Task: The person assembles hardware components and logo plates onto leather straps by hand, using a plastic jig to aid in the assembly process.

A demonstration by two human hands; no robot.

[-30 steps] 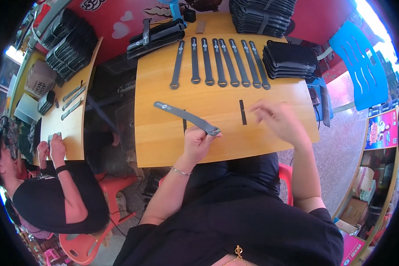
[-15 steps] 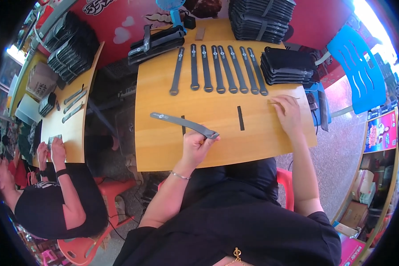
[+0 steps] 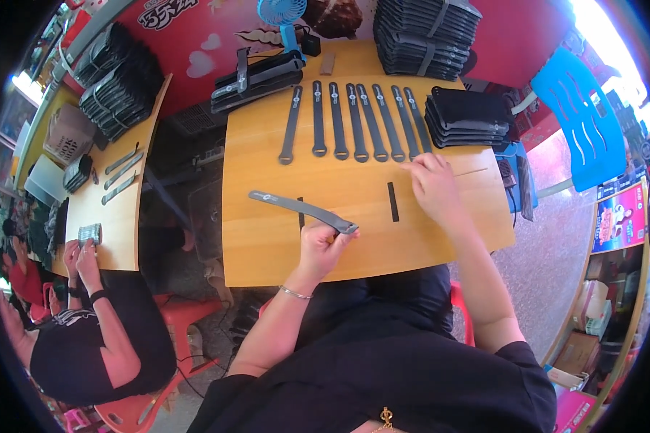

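My left hand (image 3: 321,252), above the near part of the wooden table (image 3: 267,252), grips one end of a grey strap (image 3: 290,207) with a looped tip. The rest of the strap sticks out to the left. My right hand (image 3: 435,189) is over the table, with its fingers apart beside the lower ends of the rightmost grey straps (image 3: 407,123); contact with them cannot be made out. Several such straps lie side by side in a row across the table. Right of that hand, a thin stick (image 3: 472,171) rests on the tabletop.
Folded black pouches (image 3: 469,115) are stacked at the right, with a taller bundled stack (image 3: 426,40) behind. More bundles (image 3: 256,79) and a blue fan (image 3: 282,11) stand at the back left. Two black strips (image 3: 393,202) mark the tabletop. A co-worker (image 3: 87,346) sits at the left table.
My right hand has let go of the thin stick and moved left to the ends of the straps. My left hand still holds its strap, nearly unmoved. The view has shifted slightly.
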